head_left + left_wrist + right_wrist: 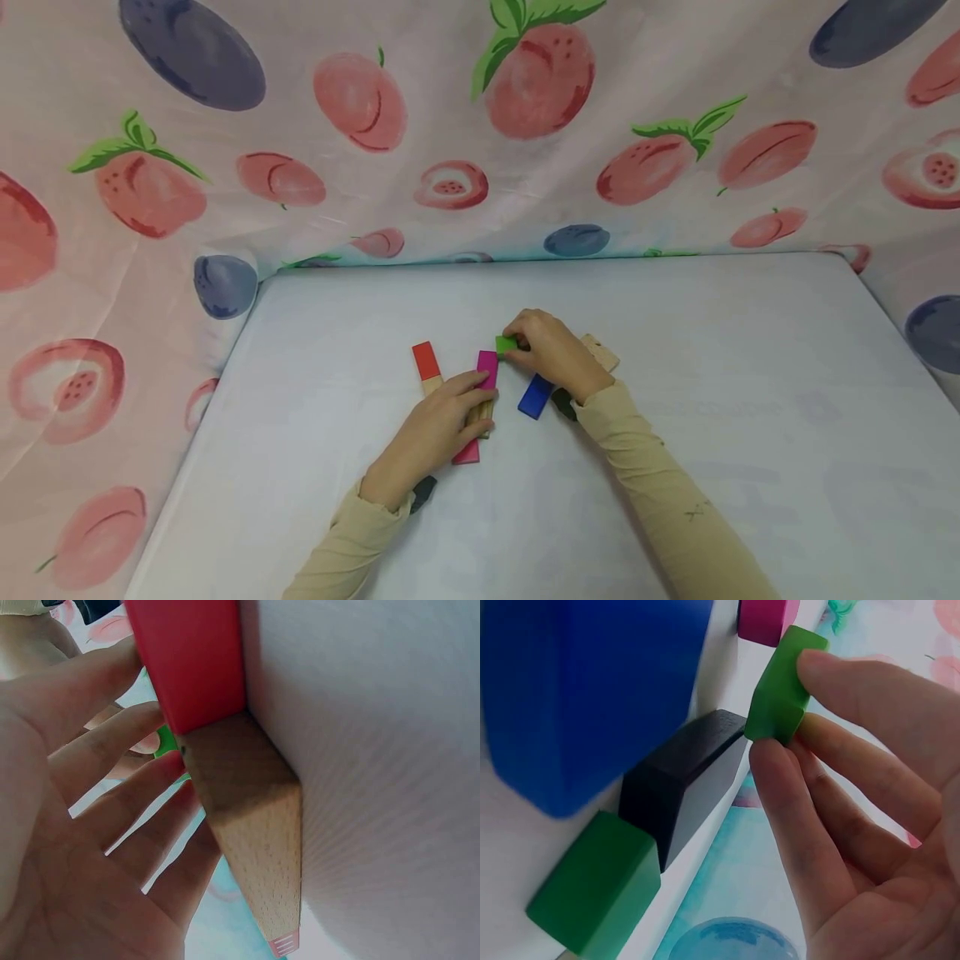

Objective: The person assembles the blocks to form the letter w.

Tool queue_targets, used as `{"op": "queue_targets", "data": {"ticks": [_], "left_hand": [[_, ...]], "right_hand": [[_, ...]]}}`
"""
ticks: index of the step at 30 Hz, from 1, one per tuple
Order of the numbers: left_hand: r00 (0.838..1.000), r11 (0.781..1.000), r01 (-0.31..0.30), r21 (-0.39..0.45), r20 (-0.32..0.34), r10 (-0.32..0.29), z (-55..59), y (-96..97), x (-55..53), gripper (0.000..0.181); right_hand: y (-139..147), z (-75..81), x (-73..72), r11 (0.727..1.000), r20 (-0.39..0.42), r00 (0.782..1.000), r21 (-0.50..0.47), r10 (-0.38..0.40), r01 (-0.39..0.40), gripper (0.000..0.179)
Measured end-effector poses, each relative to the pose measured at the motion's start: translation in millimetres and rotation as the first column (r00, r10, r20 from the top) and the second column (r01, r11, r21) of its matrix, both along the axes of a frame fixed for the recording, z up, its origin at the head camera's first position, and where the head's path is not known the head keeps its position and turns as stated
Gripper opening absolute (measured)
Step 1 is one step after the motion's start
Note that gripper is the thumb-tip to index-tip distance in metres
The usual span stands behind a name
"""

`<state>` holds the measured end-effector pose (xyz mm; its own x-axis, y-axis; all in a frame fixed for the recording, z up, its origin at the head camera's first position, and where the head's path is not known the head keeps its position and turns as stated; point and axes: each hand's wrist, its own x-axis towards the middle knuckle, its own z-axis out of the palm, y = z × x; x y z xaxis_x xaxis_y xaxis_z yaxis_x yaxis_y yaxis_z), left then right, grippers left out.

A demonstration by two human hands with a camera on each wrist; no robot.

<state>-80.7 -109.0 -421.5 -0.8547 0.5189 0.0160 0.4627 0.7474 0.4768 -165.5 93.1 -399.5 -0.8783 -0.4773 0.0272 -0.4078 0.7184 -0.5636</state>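
Note:
My right hand (555,354) pinches a small bright green block (784,690) between thumb and fingers, beside the far end of a magenta block (487,359). My left hand (429,429) lies over the row of blocks with its fingers extended, fingertips at the magenta block and a plain wooden block (487,410). A pink block (467,452) shows below the left thumb. In the left wrist view, a red-looking block (191,664) stands end to end with a wooden block (259,847), and the fingertips reach their side.
Left of the row lies a red block (426,361) above a wooden piece (432,385), partly under the left hand. A blue block (536,397) and a pale wooden block (602,353) lie by the right wrist. The right wrist view shows a black block (682,772) and a darker green block (596,889).

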Motion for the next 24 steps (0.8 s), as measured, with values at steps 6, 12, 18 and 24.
{"op": "queue_targets", "data": {"ticks": [6,12,18,24], "left_hand": [[1.0,1.0,0.002,-0.001,-0.003,-0.002,-0.7,0.2,-0.3,0.043],[1.0,1.0,0.003,0.008,-0.002,-0.003,-0.6,-0.1,-0.3,0.043],[1.0,1.0,0.005,0.01,-0.007,-0.005,-1.5,-0.3,-0.5,0.042],[1.0,1.0,0.006,0.007,-0.013,-0.006,-2.4,-0.4,-0.7,0.042]], "right_hand": [[-3.0,-1.7,-2.5,1.0,0.001,1.0,0.012,-0.025,0.025,0.023],[-6.7,-2.0,-4.4,1.0,0.002,1.0,0.01,-0.028,0.028,0.023],[-9.4,-2.5,-5.5,1.0,-0.001,1.0,0.018,-0.021,0.021,0.025],[-10.4,-4.2,-5.5,0.999,-0.009,1.0,0.021,-0.026,0.026,0.025]]}}
